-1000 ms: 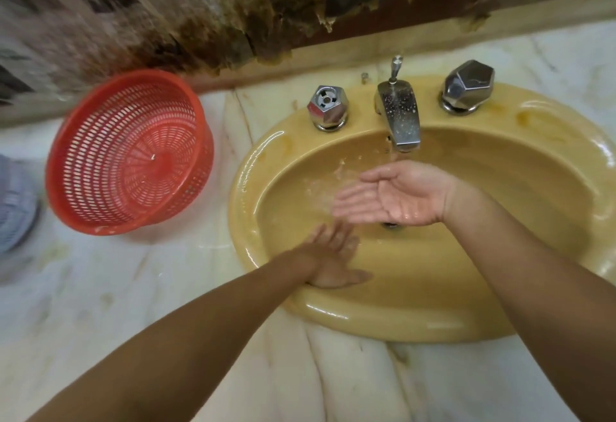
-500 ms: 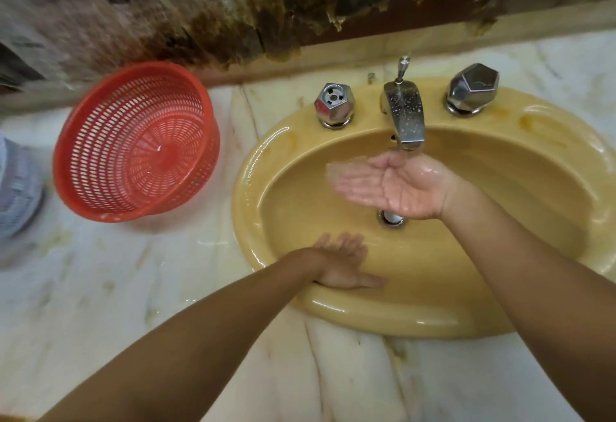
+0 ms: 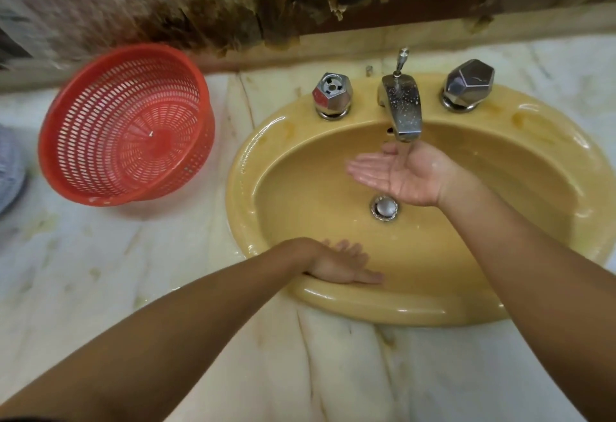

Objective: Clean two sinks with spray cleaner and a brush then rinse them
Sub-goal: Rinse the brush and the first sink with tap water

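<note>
Yellow sink (image 3: 366, 308) set in a marble counter (image 3: 100, 288). Right hand (image 3: 400, 173), palm up, fingers straight and holding nothing, lies under the faucet (image 3: 401, 111) stream above the drain (image 3: 384, 207). Left hand (image 3: 340, 265), fingers extended, rests flat on the near inner wall. Red basket (image 3: 126, 125) sits to the left.

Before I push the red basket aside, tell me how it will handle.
The red basket looks like thin perforated plastic, probably light and slightly flexible. It sits tilted, so a nudge may rock or roll it. On the smooth marble counter it likely slides.
</note>
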Tool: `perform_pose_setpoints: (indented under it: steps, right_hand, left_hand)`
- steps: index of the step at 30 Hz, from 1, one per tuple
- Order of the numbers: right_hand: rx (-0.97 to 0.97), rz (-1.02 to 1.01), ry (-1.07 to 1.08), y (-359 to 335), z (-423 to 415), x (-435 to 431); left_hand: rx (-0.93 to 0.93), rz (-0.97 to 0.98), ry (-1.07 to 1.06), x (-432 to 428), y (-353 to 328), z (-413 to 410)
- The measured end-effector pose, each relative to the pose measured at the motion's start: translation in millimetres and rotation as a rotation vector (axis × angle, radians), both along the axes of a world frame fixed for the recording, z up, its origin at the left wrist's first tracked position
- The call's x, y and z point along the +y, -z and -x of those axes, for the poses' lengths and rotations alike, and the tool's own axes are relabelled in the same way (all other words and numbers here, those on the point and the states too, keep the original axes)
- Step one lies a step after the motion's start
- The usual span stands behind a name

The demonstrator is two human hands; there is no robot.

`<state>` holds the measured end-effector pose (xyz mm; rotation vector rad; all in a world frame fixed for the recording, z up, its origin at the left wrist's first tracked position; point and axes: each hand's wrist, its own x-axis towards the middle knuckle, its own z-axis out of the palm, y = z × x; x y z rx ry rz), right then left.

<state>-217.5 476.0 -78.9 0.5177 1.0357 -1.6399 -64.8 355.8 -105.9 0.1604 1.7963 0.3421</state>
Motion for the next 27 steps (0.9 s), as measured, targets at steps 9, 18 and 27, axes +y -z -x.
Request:
perform_pose_setpoints:
  steps: [9,18,27]
  right_hand:
    - [-0.065,0.096,-0.128,-2.8,-25.9,8.7]
    - [0.738,-0.611,-1.228,12.3,-62.3,38.2]
    - [0.665,-0.714,-1.678,22.9,-87.4,84.1]
  left_hand:
    - [0.232,0.183,0.105,-26.4,8.9,-3.2]
    - [0.013,-0.028,-0.147,13.9,-0.3,-4.1]
    - [0.179,0.216,-0.038,-17.3,15.8,-3.5]
